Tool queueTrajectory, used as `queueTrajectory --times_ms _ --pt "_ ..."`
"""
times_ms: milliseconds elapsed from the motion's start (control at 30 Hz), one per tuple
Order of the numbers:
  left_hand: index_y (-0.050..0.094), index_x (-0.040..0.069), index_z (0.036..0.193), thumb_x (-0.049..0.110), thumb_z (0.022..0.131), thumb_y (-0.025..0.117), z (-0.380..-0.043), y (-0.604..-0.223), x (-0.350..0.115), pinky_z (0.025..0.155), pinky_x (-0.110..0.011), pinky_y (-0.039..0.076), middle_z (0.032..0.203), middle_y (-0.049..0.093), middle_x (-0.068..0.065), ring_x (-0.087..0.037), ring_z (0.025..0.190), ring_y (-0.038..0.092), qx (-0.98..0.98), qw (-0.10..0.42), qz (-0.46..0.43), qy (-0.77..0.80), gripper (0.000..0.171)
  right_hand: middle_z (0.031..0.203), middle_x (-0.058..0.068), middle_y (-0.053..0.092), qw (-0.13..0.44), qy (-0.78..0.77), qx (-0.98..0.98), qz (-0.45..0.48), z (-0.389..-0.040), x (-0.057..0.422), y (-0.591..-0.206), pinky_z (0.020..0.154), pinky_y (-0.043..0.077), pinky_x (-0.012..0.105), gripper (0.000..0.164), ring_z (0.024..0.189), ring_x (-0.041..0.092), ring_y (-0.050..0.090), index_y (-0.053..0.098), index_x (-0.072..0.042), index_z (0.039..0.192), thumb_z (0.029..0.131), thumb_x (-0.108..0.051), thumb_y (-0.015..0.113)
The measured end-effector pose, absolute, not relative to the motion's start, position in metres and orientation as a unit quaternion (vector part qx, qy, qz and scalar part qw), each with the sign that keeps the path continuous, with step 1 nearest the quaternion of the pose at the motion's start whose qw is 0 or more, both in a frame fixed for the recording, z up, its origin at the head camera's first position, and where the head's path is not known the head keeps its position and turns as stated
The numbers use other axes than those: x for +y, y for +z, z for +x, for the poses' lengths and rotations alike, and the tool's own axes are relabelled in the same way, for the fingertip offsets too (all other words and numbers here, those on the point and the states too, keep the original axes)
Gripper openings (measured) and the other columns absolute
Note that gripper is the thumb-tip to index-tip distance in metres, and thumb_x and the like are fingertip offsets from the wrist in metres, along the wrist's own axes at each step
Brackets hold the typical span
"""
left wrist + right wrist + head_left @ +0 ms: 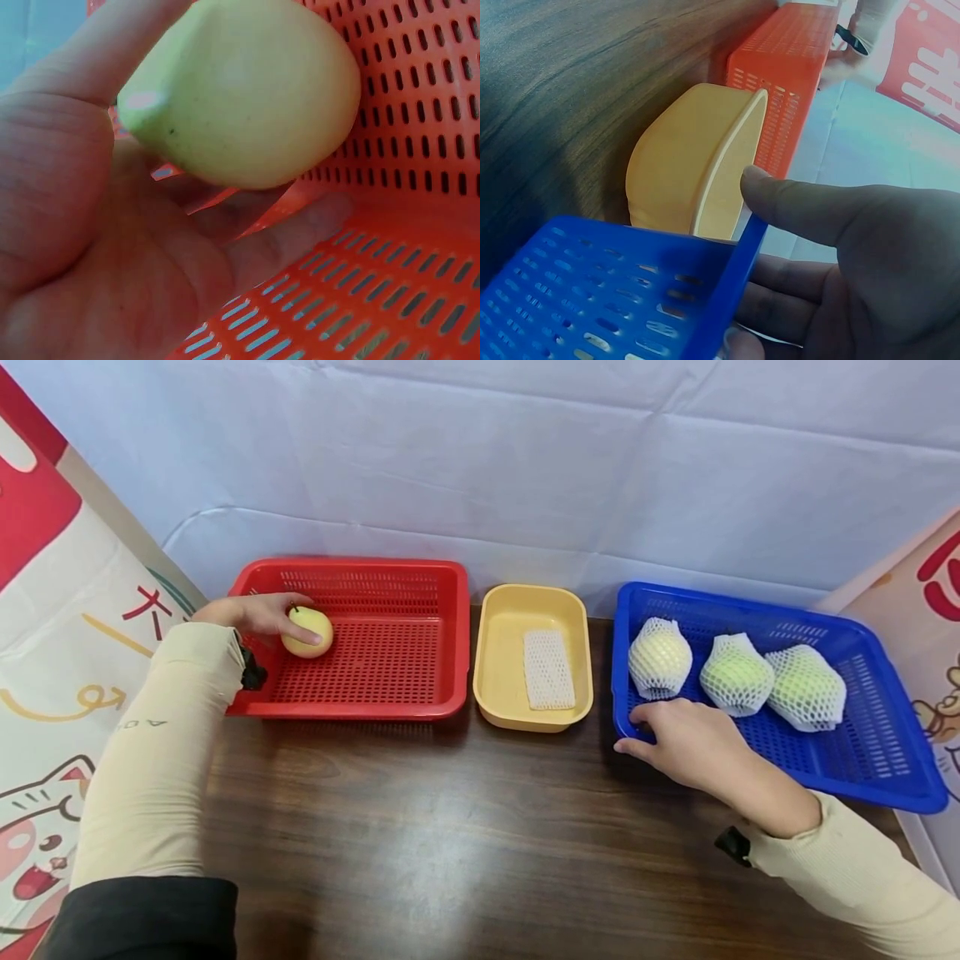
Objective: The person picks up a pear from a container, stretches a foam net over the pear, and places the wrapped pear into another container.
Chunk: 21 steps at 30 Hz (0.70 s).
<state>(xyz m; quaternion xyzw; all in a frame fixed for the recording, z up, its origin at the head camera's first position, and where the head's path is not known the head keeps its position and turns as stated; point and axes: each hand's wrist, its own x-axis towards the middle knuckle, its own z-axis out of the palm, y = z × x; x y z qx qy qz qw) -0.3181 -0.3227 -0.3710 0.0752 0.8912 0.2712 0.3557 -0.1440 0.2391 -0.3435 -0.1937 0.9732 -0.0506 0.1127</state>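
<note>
A bare yellow-green pear is in the left part of the red basket. My left hand holds it, thumb across its near side. In the left wrist view the pear lies between thumb and fingers, close to the basket's perforated surface. At the near left corner of the blue basket, my right hand grips the rim, thumb outside. The right wrist view shows the blue rim between thumb and fingers. Three fruits in white foam nets, one yellowish and two greener, lie in the blue basket.
Between the two baskets stands a yellow tray holding a flat white foam net. All three containers are on a dark wooden table. A pale cloth wall rises behind them, and printed panels flank both sides.
</note>
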Motion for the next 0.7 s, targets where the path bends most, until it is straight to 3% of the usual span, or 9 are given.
queueTrajectory --times_ms 233,467,700 --pt "0.024 -0.006 0.154 0.024 0.091 0.076 -0.317 -0.379 -0.32 0.099 -0.043 0.04 0.138 0.038 -0.028 -0.039 0.123 0.039 0.891 0.347 0.08 0.283 0.087 0.085 0.008 0.072 0.111 -0.052 0.973 -0.197 -0.144 0.238 -0.343 0.052 0.049 0.042 0.038 0.067 0.022 0.064 0.075 -0.006 0.104 0.089 -0.041 0.078" --pt "0.028 -0.011 0.147 0.022 0.091 0.075 -0.317 -0.382 -0.322 0.098 -0.046 0.039 0.132 0.04 -0.029 -0.041 0.121 0.039 0.903 0.332 0.069 0.265 0.081 0.076 0.002 0.067 0.111 -0.052 0.973 -0.198 -0.144 0.237 -0.343 0.051 0.046 0.04 0.035 0.063 0.019 0.059 0.075 -0.008 0.1 0.089 -0.041 0.078" --pt "0.033 -0.01 0.145 0.024 0.09 0.076 -0.317 -0.383 -0.324 0.091 -0.039 0.042 0.131 0.043 -0.029 -0.039 0.117 0.043 0.909 0.32 0.071 0.257 0.077 0.072 -0.001 0.063 0.111 -0.053 0.972 -0.199 -0.144 0.236 -0.343 0.05 0.045 0.038 0.034 0.061 0.018 0.057 0.074 -0.009 0.097 0.089 -0.041 0.078"
